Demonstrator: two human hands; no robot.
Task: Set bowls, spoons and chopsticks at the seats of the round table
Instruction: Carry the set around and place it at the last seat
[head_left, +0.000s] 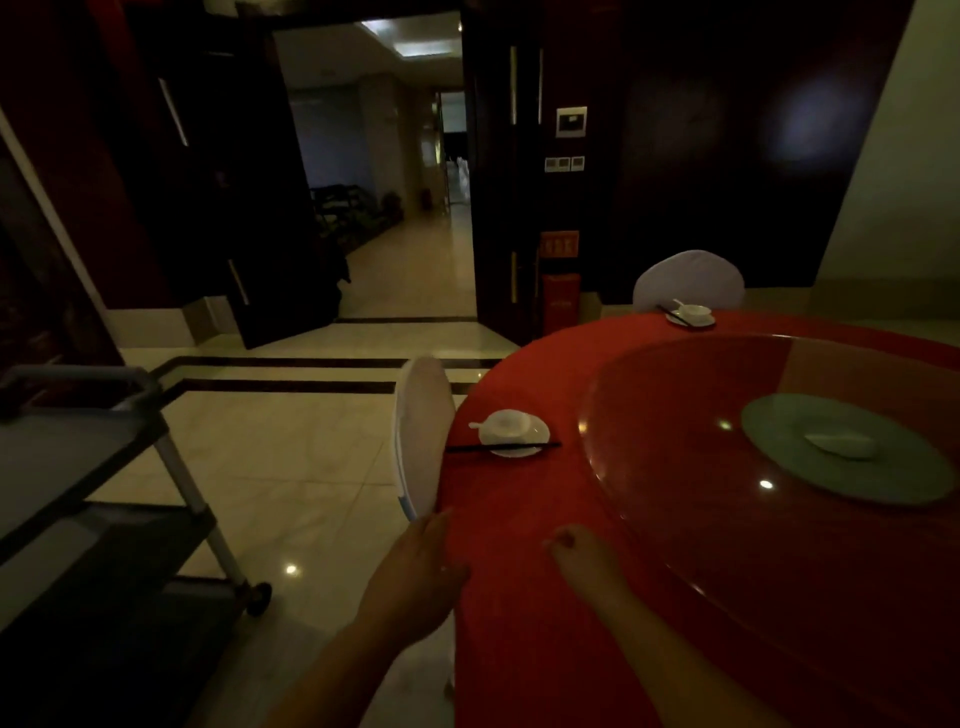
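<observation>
Reaching forward from the bottom of the view, both hands are empty: the left hand (423, 577) hangs with fingers loosely spread and palm turned inward just at the rim of the round tabletop covered in a red cloth (519, 571), while the right hand (579, 551) lies over the cloth with its fingers curled under, gripping nothing. On the tabletop beyond the hands, near its edge, sits a place setting: a small white ceramic bowl (509, 422) on a white saucer (535, 441), a white spoon (475, 425) poking out at the bowl's far-left side, and a pair of dark chopsticks (501, 447) laid across the saucer's near edge. A white-covered chair (423, 431) stands at that seat, its back touching or just beside the tabletop rim. At the far rim a second setting shows a white bowl with spoon (693, 310) on a saucer and dark chopsticks (675, 316) beside it, in front of another white-covered chair (688, 280). A large glass turntable (675, 467) fills the middle of the tabletop, with a pale green disc (909, 467) at its centre. Left of the tabletop, on the glossy tile floor (291, 467), stands a grey wheeled service cart (104, 457).
</observation>
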